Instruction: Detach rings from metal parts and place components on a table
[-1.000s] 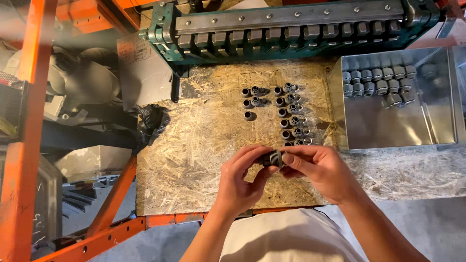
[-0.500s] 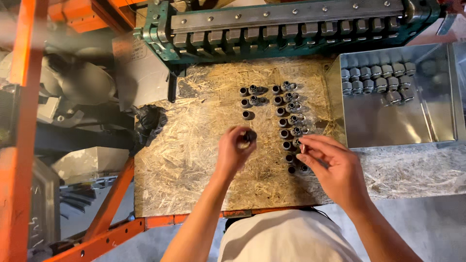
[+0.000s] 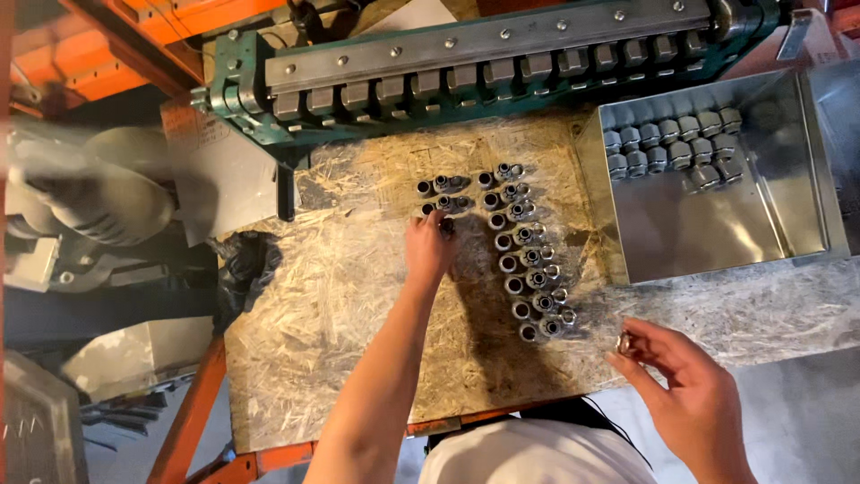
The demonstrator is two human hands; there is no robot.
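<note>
Left hand (image 3: pixel 430 246) pinches a fitting (image 3: pixel 445 225) at the short row on the board (image 3: pixel 313 341); right hand (image 3: pixel 685 385) grips a small nut (image 3: pixel 623 342) off the board's edge. Risk: a careless set-down could topple neighbouring fittings (image 3: pixel 528 260); the nut could slip and fall to the floor.

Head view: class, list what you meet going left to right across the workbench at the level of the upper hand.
Black glove → left hand → column of metal fittings → metal tray.
</note>
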